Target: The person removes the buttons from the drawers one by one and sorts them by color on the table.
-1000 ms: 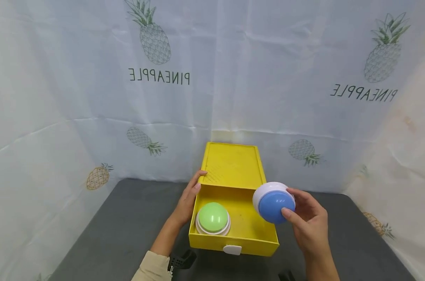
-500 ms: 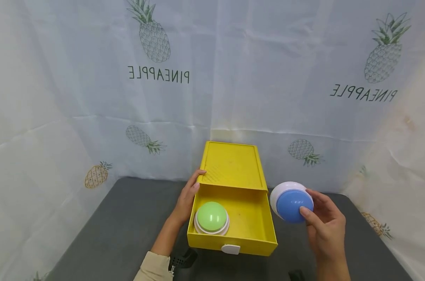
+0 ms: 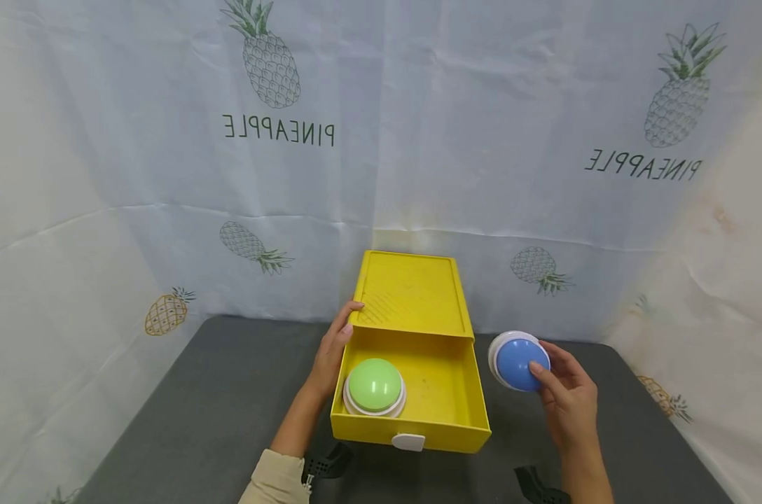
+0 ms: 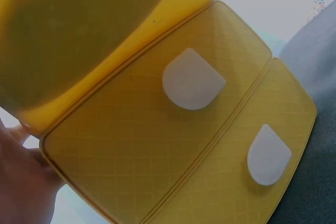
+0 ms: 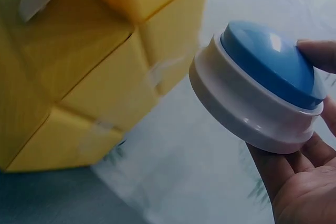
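A yellow drawer box (image 3: 412,290) stands with its top drawer (image 3: 440,435) pulled out. Inside the drawer, at its left, lies a green button with a white base (image 3: 375,385). My left hand (image 3: 328,357) rests along the box's left side, its fingertips at the top edge; in the left wrist view part of that hand (image 4: 26,177) shows beside the box. To the right of the drawer, my right hand (image 3: 570,399) holds a blue button with a white base (image 3: 516,362) in the air, thumb on the blue dome. The right wrist view shows the blue button (image 5: 268,61) tilted, fingers under its base.
The dark grey table (image 3: 230,392) extends on both sides of the box. Behind it hangs a white curtain (image 3: 482,140) with pineapple prints. Lower drawer fronts with white knobs (image 4: 269,156) show in the left wrist view. Black wrist straps (image 3: 330,463) are on both wrists.
My right hand has carried the blue button rightward from over the drawer to beside the box, lately shifting slightly back left in view. My left hand keeps its place on the box.
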### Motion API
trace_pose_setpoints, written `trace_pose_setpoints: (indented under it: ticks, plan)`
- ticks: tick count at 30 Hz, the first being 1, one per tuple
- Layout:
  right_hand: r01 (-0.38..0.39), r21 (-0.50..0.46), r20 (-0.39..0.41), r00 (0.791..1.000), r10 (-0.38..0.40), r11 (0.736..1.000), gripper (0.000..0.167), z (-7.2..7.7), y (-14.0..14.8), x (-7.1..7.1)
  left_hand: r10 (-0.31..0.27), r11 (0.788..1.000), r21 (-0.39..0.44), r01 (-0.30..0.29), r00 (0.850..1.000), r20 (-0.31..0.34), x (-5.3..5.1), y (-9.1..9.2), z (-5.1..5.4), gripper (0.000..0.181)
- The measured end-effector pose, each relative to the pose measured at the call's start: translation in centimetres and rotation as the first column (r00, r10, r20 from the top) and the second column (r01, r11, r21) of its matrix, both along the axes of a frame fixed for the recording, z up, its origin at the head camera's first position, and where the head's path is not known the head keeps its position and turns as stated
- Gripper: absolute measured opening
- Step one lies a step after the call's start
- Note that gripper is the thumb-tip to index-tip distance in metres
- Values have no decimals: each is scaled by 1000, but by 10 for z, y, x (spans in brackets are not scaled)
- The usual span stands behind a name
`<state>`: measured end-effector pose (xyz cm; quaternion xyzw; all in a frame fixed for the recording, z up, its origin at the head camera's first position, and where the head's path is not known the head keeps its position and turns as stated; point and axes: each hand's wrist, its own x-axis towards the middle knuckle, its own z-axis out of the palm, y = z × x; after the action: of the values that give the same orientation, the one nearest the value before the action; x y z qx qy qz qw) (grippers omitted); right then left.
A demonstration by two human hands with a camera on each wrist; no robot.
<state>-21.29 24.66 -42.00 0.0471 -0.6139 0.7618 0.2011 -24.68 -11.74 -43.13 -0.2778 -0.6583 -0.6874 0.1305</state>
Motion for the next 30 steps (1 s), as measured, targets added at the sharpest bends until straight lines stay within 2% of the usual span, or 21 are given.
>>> trace_pose_setpoints:
  ticks: [3,8,15,19,25,30]
  plan:
    - [6,61,71,997,-11,998,35,-12,1,-7,-2,1000,9,2,1000,3,0,-1,0,44]
    - [23,39,180,983,-29,999,35,-31,5,-18,-8,1000,13,8,1000,6,1,-1,0,44]
    - [96,71,334,936,-114,993,43,-62,8,-29,-9,1000,15,8,1000,10,-1,-1,-1,43]
    - [150,87,390,905,-172,985,51,-78,8,-32,2,1000,7,-2,1000,15,0,0,-1,44]
    - [171,141,415,884,-215,975,62,-92,10,-35,14,1000,4,-14,1000,27,3,1,0,44]
    - [239,286,349,876,-333,928,57,-101,7,-37,19,1000,5,-19,999,32,3,2,0,44]
